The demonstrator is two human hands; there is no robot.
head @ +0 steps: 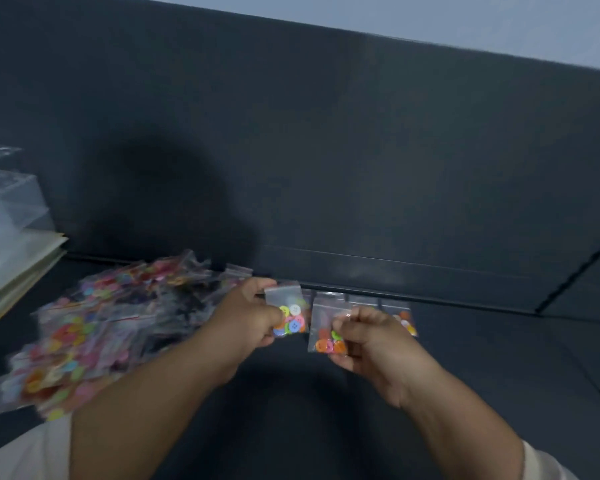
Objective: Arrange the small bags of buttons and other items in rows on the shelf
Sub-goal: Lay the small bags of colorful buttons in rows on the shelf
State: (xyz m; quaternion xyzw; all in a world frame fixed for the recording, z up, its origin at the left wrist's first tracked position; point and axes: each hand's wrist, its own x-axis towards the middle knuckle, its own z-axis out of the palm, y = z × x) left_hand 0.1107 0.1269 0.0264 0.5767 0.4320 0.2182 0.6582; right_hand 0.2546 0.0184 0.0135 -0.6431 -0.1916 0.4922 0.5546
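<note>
Left hand (pixel 246 318): fingers curled, thumb and fingers pinching the left edge of one small bag (pixel 291 315) of mixed buttons, held upright.

Right hand (pixel 371 337): fingers curled, pinching the right side of a second bag (pixel 324 329), red and orange buttons settled at its bottom. The two bags sit just beside each other with a narrow gap. I cannot tell whether either bottom edge touches the shelf (pixel 482 358).

Behind the right hand, close to the back wall (pixel 326 168), a third bag (pixel 405 320) lies on the shelf. It looks like the start of a row, but it is partly hidden and blurred, so I take no count.

Step in hand, as I judge it: setting these two bags down to carry that row leftward.

Notes for doing it well:
- Lower the second bag first, next to the third, with the sealed top toward the wall.
- Let the buttons spread flat before letting go; bunched at one end, the bag may tip or slide.
- Match the spacing, edges near but not overlapping.
- Release one hand at a time.

Further left, the loose pile of bags (pixel 90 330) waits, well apart from the row. Beyond it are a stack of papers (pixel 18 265) and a clear box (pixel 7 202).
</note>
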